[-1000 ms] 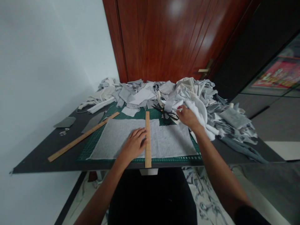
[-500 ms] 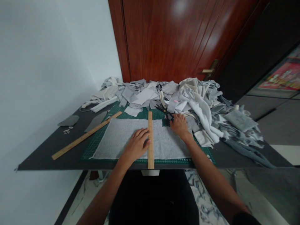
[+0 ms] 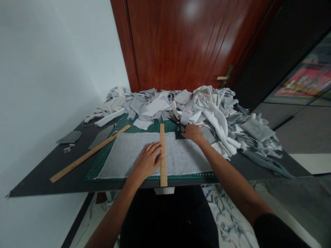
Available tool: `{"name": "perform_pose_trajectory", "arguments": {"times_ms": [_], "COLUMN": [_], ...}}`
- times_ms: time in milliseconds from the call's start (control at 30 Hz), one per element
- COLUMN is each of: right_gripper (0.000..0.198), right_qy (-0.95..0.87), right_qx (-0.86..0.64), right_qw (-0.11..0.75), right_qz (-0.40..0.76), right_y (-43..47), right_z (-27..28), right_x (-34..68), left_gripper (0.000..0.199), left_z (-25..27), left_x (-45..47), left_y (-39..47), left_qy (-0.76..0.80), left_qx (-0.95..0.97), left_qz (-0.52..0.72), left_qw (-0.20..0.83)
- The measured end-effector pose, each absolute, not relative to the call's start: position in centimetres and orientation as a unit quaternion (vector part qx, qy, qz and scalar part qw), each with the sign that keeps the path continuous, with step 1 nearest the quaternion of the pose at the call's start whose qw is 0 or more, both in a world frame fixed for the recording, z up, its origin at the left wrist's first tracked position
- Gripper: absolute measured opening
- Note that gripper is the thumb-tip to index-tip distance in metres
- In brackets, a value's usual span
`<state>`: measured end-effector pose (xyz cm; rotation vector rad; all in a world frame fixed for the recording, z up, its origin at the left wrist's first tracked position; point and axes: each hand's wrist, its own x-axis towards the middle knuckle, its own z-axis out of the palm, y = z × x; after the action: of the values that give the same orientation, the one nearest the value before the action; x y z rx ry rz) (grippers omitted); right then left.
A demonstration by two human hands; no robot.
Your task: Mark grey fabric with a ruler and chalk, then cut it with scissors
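Observation:
A grey piece of cloth (image 3: 119, 151) lies flat on a green cutting mat (image 3: 94, 168), with a wooden ruler (image 3: 162, 155) standing lengthwise across it. My left hand (image 3: 148, 158) rests palm down on the cloth, its fingers stretched out and their tips touching the ruler's left edge. Beyond the cloth's notched far edge, my right hand (image 3: 192, 132) is curled over the handles of black scissors (image 3: 175, 120). Their blades point away to the left, towards the scraps; the fingertips are partly hidden.
Heaped grey and white fabric scraps (image 3: 155, 106) line the table's back, with a larger pile (image 3: 217, 113) at the right. Another wooden ruler (image 3: 90, 153) lies slanted at the left, near a grey patch (image 3: 69, 137) and a small white string (image 3: 68, 148). A wooden door (image 3: 170, 44) stands behind.
My right hand has moved slightly left and farther away, closing over the scissors' handles. My left hand stays on the cloth by the ruler. The whole view has shifted a little.

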<state>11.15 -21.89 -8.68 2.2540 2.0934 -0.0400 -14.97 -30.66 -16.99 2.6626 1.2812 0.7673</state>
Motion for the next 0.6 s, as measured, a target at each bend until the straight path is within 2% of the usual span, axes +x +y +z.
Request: {"name": "perform_pose_trajectory", "arguments": {"times_ms": [167, 333, 400, 467, 533, 600], "right_gripper": [0.054, 0.035, 0.029, 0.026, 0.034, 0.05], "right_qy": [0.683, 0.699, 0.706, 0.704, 0.677, 0.635], "right_qx": [0.725, 0.695, 0.669, 0.63, 0.581, 0.528], "right_qw": [0.056, 0.061, 0.016, -0.065, -0.158, -0.237], "right_qz": [-0.066, -0.159, -0.232, -0.322, -0.423, -0.511], "right_y": [-21.8, -24.8, -26.6, -28.8, -31.4, -34.7], "right_z": [-7.0, -6.0, -6.0, -6.2, -6.8, -7.8], "right_x": [12.8, 16.2, 17.8, 19.2, 20.1, 20.2], "left_gripper": [0.038, 0.042, 0.042, 0.042, 0.042, 0.041], "left_z": [-16.9, -16.7, -16.6, -16.6, -16.4, -16.3], "left_x": [-15.0, -15.0, -15.0, -15.0, -15.0, -14.9], "left_y": [-30.7, -30.7, -30.7, -30.7, -30.8, -30.9], "left_qy": [0.421, 0.413, 0.408, 0.405, 0.404, 0.406], "left_qx": [0.871, 0.876, 0.878, 0.88, 0.881, 0.882], "left_qz": [0.248, 0.243, 0.244, 0.244, 0.242, 0.236], "left_qw": [0.045, 0.051, 0.049, 0.046, 0.044, 0.042]}}
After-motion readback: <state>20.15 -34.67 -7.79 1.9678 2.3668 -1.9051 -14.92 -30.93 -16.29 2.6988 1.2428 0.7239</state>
